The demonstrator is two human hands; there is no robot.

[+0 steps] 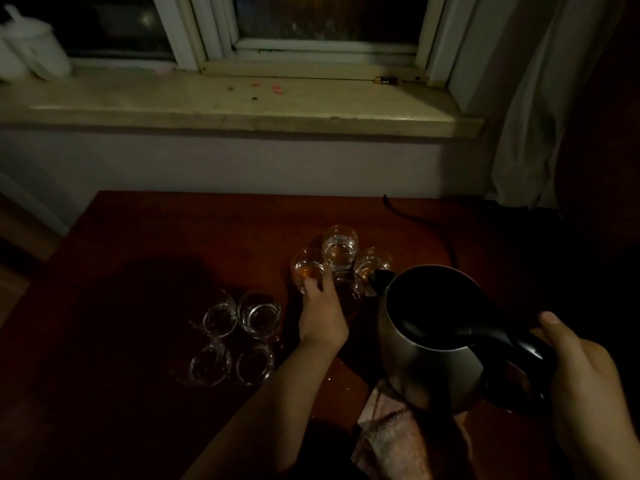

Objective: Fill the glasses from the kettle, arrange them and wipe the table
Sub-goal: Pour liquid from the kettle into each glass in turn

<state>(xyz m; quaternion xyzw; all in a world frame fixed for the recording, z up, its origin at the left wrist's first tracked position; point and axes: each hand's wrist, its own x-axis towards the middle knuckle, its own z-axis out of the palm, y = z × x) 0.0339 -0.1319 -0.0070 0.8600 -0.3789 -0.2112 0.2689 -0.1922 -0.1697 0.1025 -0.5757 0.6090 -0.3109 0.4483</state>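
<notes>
A dark red-brown wooden table (pixel 166 237) stands below a pale stone windowsill (pixel 221 102). Eight small clear glasses: four empty (pixel 239 337), four filled (pixel 341 261). The left hand (pixel 322 315) grips one filled glass; the right hand (pixel 585 379) holds the steel kettle (pixel 429 341) by its black handle, above a crumpled cloth (pixel 391 441).

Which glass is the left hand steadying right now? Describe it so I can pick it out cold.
On the red-brown table there are two clusters of glasses; take the far one, just ahead of the kettle spout. The left hand grips the glass at that cluster's near edge. Unlike its three neighbours beyond, it sits closest to the person and is partly covered by fingers.
</notes>
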